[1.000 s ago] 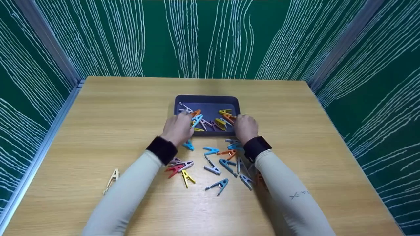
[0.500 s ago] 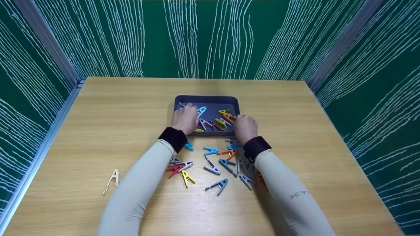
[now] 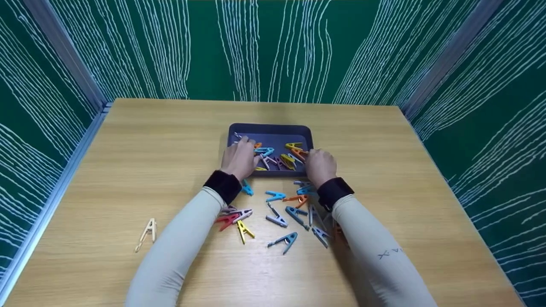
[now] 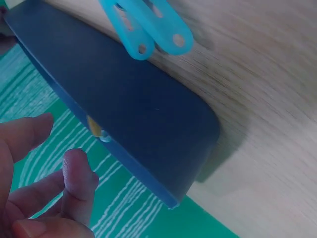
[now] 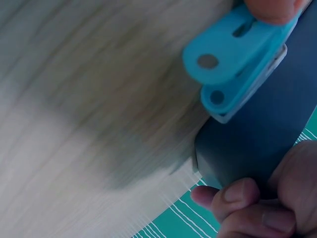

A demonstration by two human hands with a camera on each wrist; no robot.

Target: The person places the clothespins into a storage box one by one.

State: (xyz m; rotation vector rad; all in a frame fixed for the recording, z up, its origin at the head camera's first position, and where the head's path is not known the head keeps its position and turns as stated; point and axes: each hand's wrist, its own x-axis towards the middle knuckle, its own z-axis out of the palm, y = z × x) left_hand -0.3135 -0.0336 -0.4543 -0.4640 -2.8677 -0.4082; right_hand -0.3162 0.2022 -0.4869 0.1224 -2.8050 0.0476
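My left hand (image 3: 241, 158) is over the left part of the dark tray (image 3: 268, 173). In the left wrist view its fingers (image 4: 79, 173) are apart and loosely bent, with nothing between them. Just right of them, a light blue clothespin (image 3: 265, 151) lies in the tray among several others, including a yellow clothespin (image 3: 288, 161). My right hand (image 3: 320, 165) grips the tray at its right front corner, fingers (image 5: 237, 191) curled at the rim. A digit covers part of a blue clothespin (image 5: 233, 47) in the right wrist view; whether it touches is unclear.
Several loose clothespins lie on the table before the tray, among them a red one (image 3: 228, 220), a yellow one (image 3: 242, 231) and a teal one (image 3: 285, 242). A cream clothespin (image 3: 148, 232) lies far left. Green walls (image 3: 204, 51) stand around the table.
My left hand has moved farther into the tray and let go of the light blue clothespin, which now lies there. My right hand stays at the tray's corner.
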